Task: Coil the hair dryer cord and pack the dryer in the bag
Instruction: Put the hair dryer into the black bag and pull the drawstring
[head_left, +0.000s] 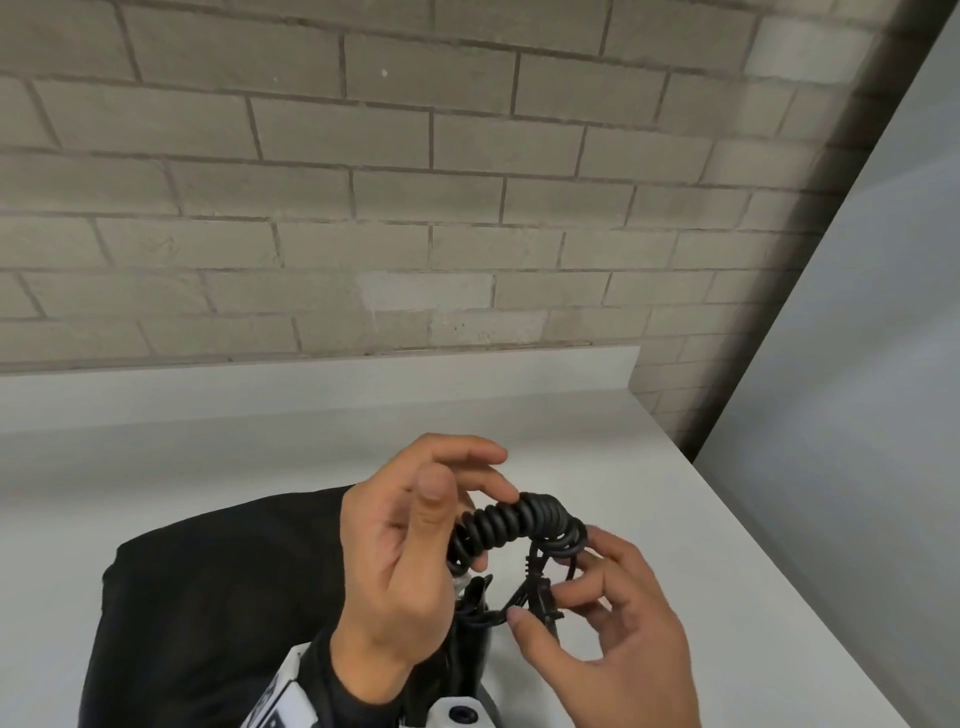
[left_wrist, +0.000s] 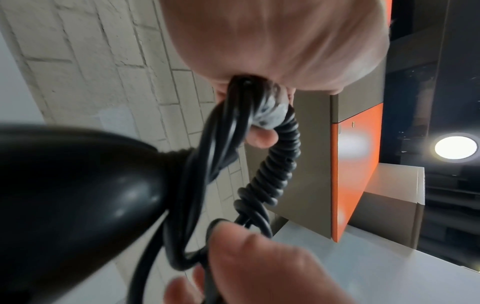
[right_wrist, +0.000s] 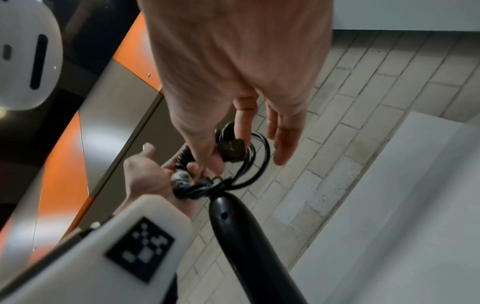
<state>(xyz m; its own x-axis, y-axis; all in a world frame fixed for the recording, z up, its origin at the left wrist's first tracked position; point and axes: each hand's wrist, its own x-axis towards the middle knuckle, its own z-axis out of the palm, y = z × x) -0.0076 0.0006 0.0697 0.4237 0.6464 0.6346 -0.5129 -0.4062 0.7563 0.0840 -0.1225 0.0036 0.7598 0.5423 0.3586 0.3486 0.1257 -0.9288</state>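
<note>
Above the table, my left hand grips one end of the black spiral cord, which arches over to my right hand. That hand pinches the cord's plug between thumb and fingers, with loose cord loops around it. The black hair dryer hangs below the hands by its cord, handle up. In the left wrist view the dryer's body fills the left side, beside the spiral cord. The right wrist view shows the plug and the dryer handle. A black bag lies on the table, left of and under my left hand.
The white table ends at a right edge running diagonally toward me. A grey brick wall stands behind it and a pale grey panel rises at the right. An orange and grey cabinet shows in the wrist views.
</note>
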